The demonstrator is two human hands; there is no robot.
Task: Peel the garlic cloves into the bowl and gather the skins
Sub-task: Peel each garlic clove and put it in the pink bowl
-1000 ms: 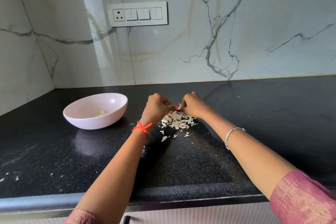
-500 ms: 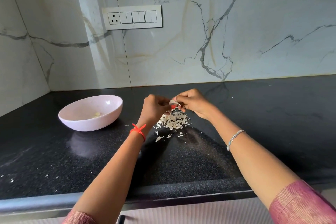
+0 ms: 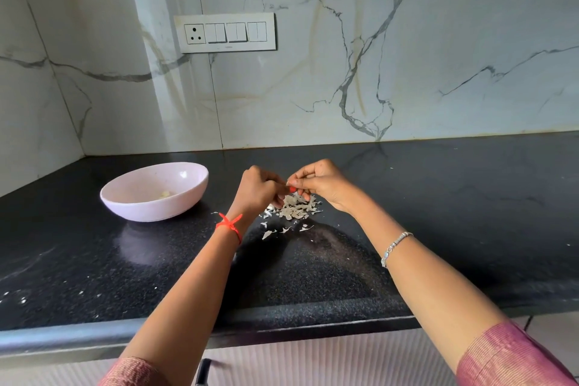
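Left hand (image 3: pixel 257 189) and right hand (image 3: pixel 322 185) pinch one barely visible clove (image 3: pixel 288 182) with curled fingers, just above one skins pile (image 3: pixel 296 208). One bowl (image 3: pixel 150 211) sits at their nine o'clock, holding peeled garlic (image 3: pixel 164 194).

One head-worn wide-angle camera looks forward and down, close over the black counter (image 3: pixel 94 276), facing the marble wall (image 3: pixel 438 41).

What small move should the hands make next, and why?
Probably pull the skin off and drop it: left hand and right hand pinch something small, likely a clove, just above the garlic skins; the pink bowl stands to their left.
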